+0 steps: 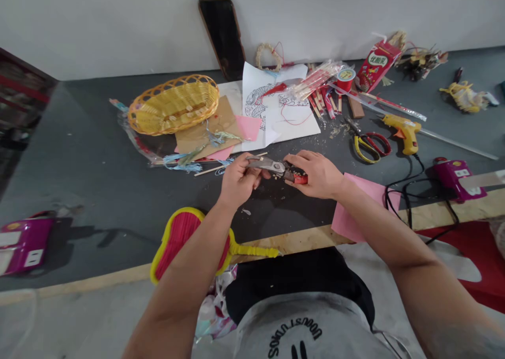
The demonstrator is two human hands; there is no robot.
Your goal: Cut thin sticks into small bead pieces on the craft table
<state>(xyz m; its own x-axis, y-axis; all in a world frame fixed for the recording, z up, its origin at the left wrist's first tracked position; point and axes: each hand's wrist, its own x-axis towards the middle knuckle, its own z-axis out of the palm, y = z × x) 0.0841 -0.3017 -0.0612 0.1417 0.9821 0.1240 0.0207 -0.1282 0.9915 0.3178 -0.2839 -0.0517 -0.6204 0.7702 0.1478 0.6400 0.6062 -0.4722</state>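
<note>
My right hand (315, 173) is closed around the red and dark handles of a pair of pliers (272, 165), whose metal jaws point left. My left hand (241, 177) is closed at the jaw end. A small pale bit shows by its fingertips, too small to name, and the fingers partly hide the tip. Tiny pale scraps lie on the dark table (98, 190) under the pliers. Below my left forearm is a red fan-shaped piece (177, 238) with a fuzzy yellow rim and handle, partly covered by the arm.
Behind my hands are a yellow basket (173, 106), a printed dragon sheet (284, 117), pink paper (249, 127) and bundled sticks (319, 80). Scissors (370, 146) and a yellow glue gun (404, 132) with a looping black cable lie right. A phone (224, 35) leans on the wall.
</note>
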